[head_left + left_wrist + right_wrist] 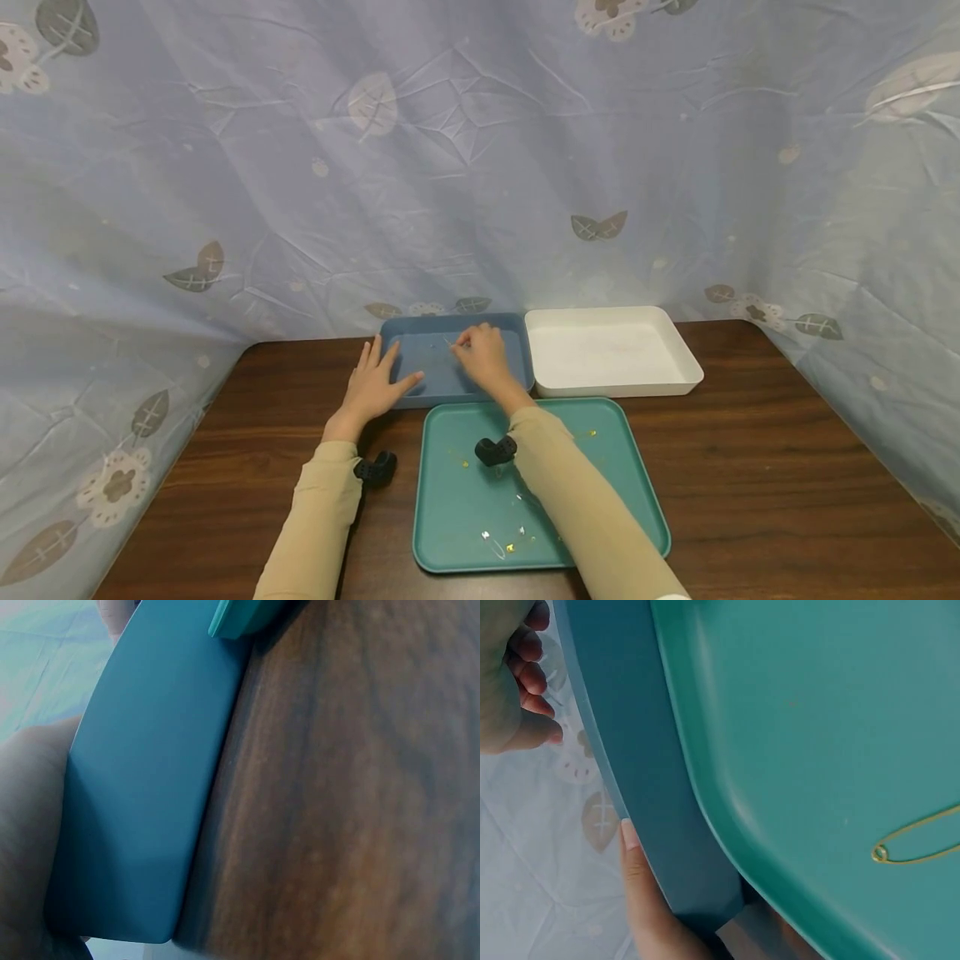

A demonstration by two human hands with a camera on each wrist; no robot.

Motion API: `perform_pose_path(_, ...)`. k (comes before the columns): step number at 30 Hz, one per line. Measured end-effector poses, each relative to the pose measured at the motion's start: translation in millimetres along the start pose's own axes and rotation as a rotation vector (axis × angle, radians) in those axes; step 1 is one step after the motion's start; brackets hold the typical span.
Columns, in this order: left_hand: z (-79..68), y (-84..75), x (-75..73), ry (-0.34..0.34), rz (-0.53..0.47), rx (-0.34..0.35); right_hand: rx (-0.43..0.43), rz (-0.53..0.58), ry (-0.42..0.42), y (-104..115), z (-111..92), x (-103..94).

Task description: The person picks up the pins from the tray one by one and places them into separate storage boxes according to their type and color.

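Observation:
My right hand [483, 354] is over the blue tray [427, 379], thumb and fingertips together on a thin, pale sliver that looks like a safety pin [447, 341]; it is too small to see well. In the right wrist view the same hand [514, 690] has curled fingers, and the pin is not visible there. My left hand [371, 387] lies spread at the blue tray's left side, its thumb over the front rim. Gold and silver safety pins [495, 546] lie scattered on the green tray [457, 533] below my right forearm.
To the right of the blue tray stands a white tray [611, 350]. All three trays sit on a dark wooden table [757, 433]. Patterned cloth [465, 167] hangs behind and at both sides. Each wrist carries a black camera band [375, 469].

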State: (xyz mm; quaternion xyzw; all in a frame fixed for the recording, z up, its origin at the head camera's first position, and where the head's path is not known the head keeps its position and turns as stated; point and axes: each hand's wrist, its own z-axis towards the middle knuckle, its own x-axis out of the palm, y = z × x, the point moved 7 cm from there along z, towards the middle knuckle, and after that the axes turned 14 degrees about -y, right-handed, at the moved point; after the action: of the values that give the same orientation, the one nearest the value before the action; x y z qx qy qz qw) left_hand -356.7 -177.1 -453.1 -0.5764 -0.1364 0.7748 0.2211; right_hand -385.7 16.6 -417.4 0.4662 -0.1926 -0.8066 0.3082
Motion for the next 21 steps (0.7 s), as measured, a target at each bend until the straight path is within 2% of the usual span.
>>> perform_pose_path(6,1.3,-0.3,-0.2,-0.003,0.008,0.005,-0.010,-0.041,-0.007,3.0,-1.4,-2.1)
perform_pose_path(21,0.3,1.5,1.0,-0.012,0.005,0.005,-0.002,0.008,-0.052,0.8,-6.4,-12.3)
